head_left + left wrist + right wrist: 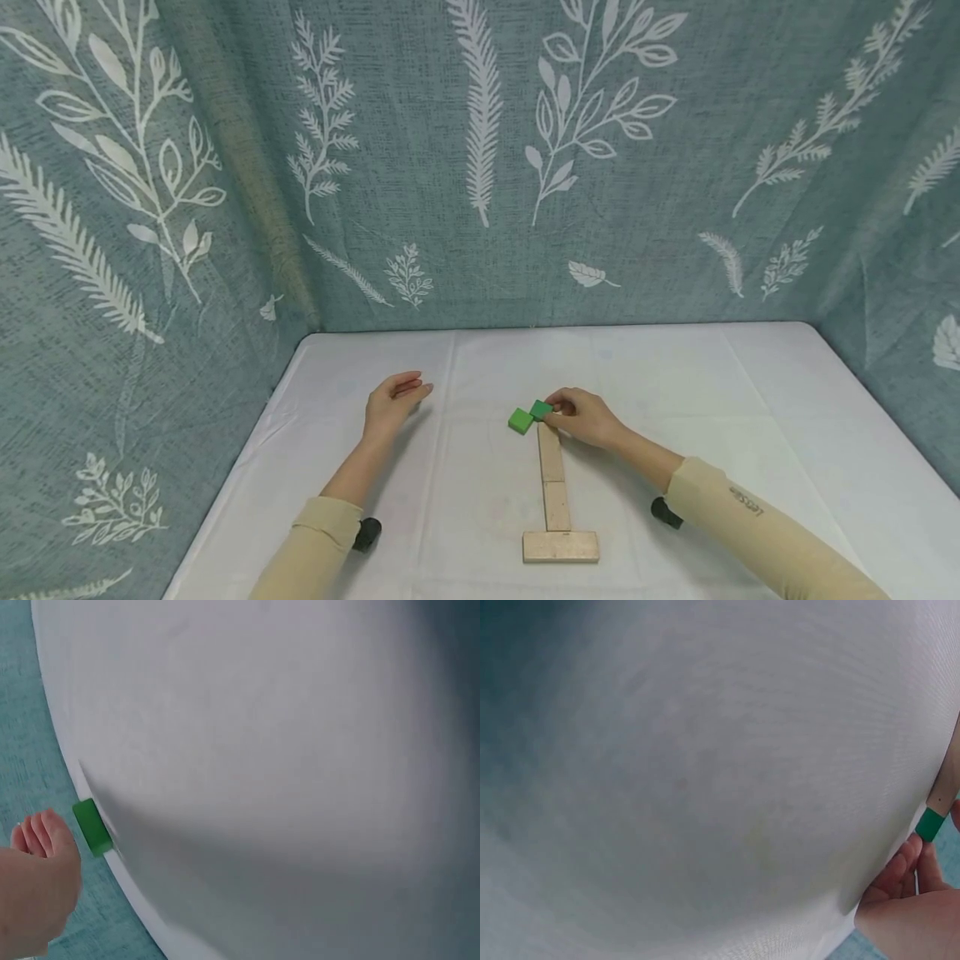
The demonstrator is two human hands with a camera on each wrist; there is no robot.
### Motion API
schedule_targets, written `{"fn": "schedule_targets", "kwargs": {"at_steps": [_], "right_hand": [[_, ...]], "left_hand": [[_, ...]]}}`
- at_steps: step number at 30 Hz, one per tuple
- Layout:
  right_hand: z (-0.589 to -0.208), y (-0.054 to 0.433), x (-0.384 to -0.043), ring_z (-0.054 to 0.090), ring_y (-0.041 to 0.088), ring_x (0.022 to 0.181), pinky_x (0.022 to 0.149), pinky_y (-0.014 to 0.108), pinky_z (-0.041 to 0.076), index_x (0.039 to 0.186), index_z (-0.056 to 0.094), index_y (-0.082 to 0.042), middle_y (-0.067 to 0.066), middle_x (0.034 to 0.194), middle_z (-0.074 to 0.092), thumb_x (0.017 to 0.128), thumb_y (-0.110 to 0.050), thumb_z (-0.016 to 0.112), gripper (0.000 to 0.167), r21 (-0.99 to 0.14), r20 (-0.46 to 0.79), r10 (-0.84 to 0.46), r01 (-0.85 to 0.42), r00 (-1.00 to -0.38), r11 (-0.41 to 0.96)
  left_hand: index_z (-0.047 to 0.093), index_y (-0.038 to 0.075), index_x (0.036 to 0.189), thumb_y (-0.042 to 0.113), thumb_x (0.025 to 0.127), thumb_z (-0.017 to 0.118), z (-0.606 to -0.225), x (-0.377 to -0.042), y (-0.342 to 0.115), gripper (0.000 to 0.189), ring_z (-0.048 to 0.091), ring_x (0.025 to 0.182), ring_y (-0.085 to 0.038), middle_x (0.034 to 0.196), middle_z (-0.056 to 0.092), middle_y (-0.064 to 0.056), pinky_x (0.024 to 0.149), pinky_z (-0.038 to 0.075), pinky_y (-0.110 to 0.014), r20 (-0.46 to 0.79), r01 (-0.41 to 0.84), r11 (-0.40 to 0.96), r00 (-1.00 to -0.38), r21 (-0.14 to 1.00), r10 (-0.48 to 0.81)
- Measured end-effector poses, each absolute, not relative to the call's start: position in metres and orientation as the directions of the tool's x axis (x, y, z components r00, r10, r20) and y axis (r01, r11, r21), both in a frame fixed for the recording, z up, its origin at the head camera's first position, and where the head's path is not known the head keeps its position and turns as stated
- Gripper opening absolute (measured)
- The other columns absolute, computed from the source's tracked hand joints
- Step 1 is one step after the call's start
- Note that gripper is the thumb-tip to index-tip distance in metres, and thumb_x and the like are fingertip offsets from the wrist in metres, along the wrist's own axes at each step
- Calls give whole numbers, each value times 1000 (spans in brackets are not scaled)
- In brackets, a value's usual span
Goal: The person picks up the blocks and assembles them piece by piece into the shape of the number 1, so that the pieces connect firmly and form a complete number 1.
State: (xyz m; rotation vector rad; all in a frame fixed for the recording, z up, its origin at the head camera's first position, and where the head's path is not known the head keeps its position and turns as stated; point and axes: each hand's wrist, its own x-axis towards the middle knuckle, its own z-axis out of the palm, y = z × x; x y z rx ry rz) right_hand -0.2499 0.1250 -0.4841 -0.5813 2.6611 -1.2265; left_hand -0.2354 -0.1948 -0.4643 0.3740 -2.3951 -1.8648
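Note:
My right hand (588, 418) pinches a dark green block (541, 409) between thumb and fingers, at the far end of a line of wooden blocks. That block also shows at the right edge of the right wrist view, as a green piece (929, 824) against the wood. A lighter green block (521, 421) lies just left of it, corner close to corner. Two wooden blocks, an upper one (551, 452) and a lower one (557, 506), lie end to end, meeting a crosswise wooden block (561, 547). My left hand (392, 406) hovers to the left, holding nothing, fingers loosely bent.
A white cloth (480, 483) covers the table. Patterned teal curtains (420, 167) hang behind and on both sides. A dark wrist device (367, 534) sits under the left forearm, and another one (666, 512) under the right.

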Motion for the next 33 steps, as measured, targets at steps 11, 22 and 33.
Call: {"fn": "schedule_targets", "kwargs": {"at_steps": [11,22,33], "right_hand": [[-487,125,-252,51,13,79,67,29,44,113,66,-1,0,90,60,92,-18,67,27,-758,22,-401,-277,-916,590],[-485,125,-251,51,14,80,68,29,44,113,66,0,0,91,60,92,-18,67,28,-754,17,-395,-271,-919,598],[-487,126,-251,50,14,79,68,30,44,113,66,0,1,90,59,92,-18,66,28,-756,26,-398,-278,-917,592]], "left_hand": [[55,0,133,19,90,70,-466,-238,-210,49,52,117,-25,127,56,-15,95,44,-29,-145,-209,184,-940,960,-310],[50,-2,136,19,91,69,-469,-240,-216,53,48,121,-31,132,51,-20,101,41,-40,-194,-271,213,-926,939,-324],[49,-6,134,21,86,71,-473,-240,-212,59,46,123,-36,132,49,-24,102,38,-45,-170,-273,337,-937,901,-304]]}}
